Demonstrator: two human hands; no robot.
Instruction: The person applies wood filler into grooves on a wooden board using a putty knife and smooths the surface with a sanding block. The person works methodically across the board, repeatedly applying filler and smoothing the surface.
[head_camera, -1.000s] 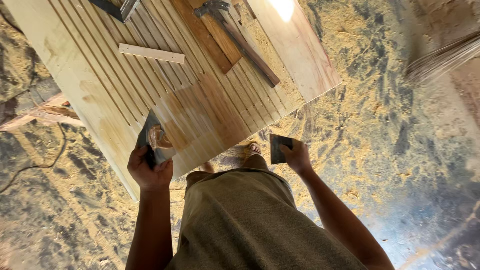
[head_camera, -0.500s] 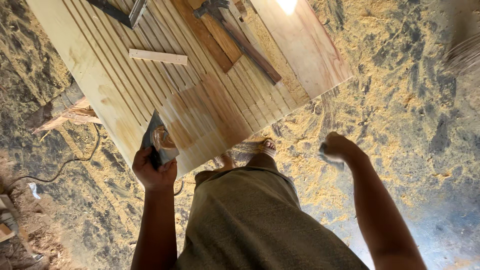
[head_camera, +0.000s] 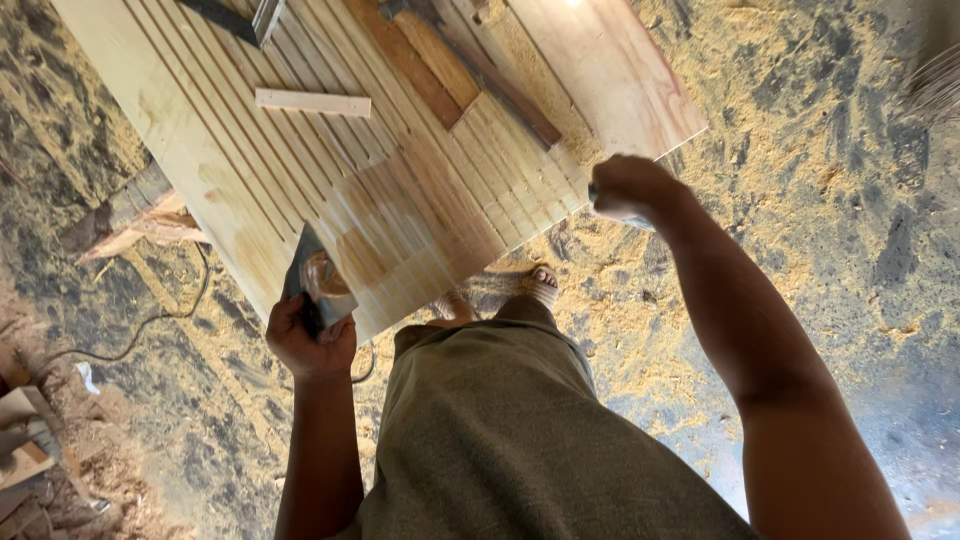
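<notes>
The left hand (head_camera: 308, 340) has its fingers clamped on a dark scraper (head_camera: 315, 285), whose blade rests at the near edge of the grooved wooden panel (head_camera: 300, 180). The right hand (head_camera: 630, 187) is curled into a fist just off the panel's near right corner, over open sawdust-covered floor (head_camera: 800, 150); what it grips cannot be told. A small pale wood strip (head_camera: 313, 102) lies flat on the panel, well apart from both hands.
</notes>
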